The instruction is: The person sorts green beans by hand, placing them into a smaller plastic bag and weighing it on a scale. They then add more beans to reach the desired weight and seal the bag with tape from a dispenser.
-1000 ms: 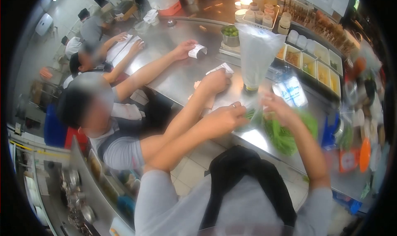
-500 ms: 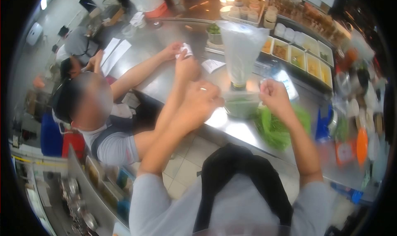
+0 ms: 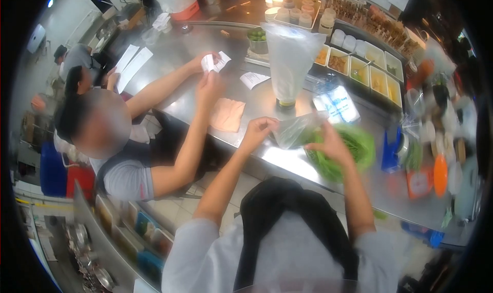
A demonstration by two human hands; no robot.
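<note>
Between my hands is a small clear plastic bag [image 3: 294, 133], which looks empty. My left hand [image 3: 261, 130] pinches its left edge. My right hand [image 3: 334, 146] is at the bag's right end, thumb spread away from the fingers; the fingertips touch or overlap the film. Just beneath and right of that hand, an open bright green bag [image 3: 368, 157] with green leafy stalks [image 3: 354, 141] inside lies on the steel counter [image 3: 246, 162]. Behind the clear bag, a tall bundle of clear plastic bags [image 3: 292, 62] stands upright in a small holder.
To the left, a co-worker [image 3: 128, 175] handles a paper slip [image 3: 215, 62] over the counter. A pinkish-orange cloth or sheet [image 3: 227, 115] lies near those arms. Beyond my hands are a white-and-blue packet [image 3: 337, 105] and ingredient trays [image 3: 359, 69]. An orange scale [image 3: 420, 182] stands right.
My hands have dropped slightly, and the right one has gone from a pinch to a spread thumb. The co-worker's arms moved left, uncovering the pinkish sheet; the paper slip is more unfolded.
</note>
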